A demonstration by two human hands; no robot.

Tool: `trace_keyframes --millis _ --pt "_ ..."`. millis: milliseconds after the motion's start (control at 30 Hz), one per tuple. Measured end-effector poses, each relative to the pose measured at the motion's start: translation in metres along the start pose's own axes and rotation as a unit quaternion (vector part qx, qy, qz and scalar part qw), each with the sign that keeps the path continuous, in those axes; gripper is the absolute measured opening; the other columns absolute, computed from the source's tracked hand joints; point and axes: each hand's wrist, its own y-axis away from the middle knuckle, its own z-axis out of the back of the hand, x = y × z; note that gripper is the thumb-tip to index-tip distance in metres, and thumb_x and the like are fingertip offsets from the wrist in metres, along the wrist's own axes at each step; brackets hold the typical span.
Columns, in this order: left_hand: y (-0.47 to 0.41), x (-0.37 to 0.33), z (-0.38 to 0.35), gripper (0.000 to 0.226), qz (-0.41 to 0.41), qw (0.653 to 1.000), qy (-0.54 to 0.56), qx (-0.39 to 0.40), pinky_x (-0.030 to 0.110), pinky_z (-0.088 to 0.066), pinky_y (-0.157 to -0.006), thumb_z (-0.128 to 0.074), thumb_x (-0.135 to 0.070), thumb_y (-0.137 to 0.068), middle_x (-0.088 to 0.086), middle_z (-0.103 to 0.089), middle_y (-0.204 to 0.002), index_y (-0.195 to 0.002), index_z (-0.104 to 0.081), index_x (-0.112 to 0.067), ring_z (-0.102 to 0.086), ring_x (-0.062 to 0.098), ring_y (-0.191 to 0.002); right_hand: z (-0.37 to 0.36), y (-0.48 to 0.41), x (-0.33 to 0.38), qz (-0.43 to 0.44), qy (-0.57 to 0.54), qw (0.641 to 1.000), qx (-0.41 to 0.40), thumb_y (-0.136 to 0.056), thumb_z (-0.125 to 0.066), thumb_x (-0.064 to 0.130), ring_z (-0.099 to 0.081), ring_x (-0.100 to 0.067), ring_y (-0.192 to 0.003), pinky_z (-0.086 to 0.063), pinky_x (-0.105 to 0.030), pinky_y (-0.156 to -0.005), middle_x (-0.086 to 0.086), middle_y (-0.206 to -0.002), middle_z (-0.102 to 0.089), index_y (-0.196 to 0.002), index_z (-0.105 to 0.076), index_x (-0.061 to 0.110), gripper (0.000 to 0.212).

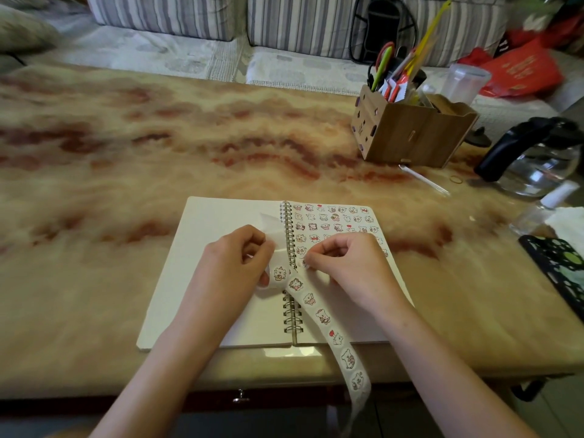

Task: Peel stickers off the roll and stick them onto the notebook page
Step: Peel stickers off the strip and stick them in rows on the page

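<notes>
The open spiral notebook (221, 222) lies at the table's (126, 159) near edge. Over its spiral, the left hand (240, 263) has its grip clamped on the sticker roll (278, 275). The right hand (350, 267) has its grip pinching a sticker (305, 263) just beside it. The strip (335, 338) hangs past the near edge. A wooden organizer (410, 134) stands far right, well apart.

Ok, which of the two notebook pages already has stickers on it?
The right page, beyond the spiral binding: rows of small cartoon stickers fill its top. The left page shows none.

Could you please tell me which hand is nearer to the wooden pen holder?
Right. The right hand sits nearer the viewer than the wooden pen holder, slightly to its left; the left hand is farther left.
</notes>
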Motion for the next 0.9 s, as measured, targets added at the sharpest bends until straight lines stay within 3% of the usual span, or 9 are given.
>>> trace_keyframes --millis 667,900 --pt "0.0012 -0.001 0.0006 0.015 -0.002 1.0 -0.013 -0.003 0.008 -0.035 -0.047 -0.057 -0.018 -0.091 -0.001 -0.061 -0.051 -0.078 -0.061 -0.013 -0.049 -0.001 -0.042 -0.0062 0.0009 -0.0014 0.029 0.077 0.996 -0.032 -0.077 -0.072 0.025 -0.06 -0.005 -0.067 -0.052 -0.032 -0.07 0.01 -0.069 -0.068 -0.073 -0.071 0.023 0.005" --pt "0.0008 -0.0001 -0.0001 0.015 -0.006 1.0 -0.013 -0.003 0.008 -0.036 -0.049 -0.058 -0.018 -0.091 -0.002 -0.061 -0.051 -0.077 -0.061 -0.013 -0.051 0.0 -0.044 -0.0048 -0.0035 -0.0072 0.043 0.079 0.995 -0.03 -0.075 -0.078 0.03 -0.057 -0.009 -0.067 -0.046 -0.033 -0.068 0.007 -0.069 -0.062 -0.085 -0.061 0.025 0.02"
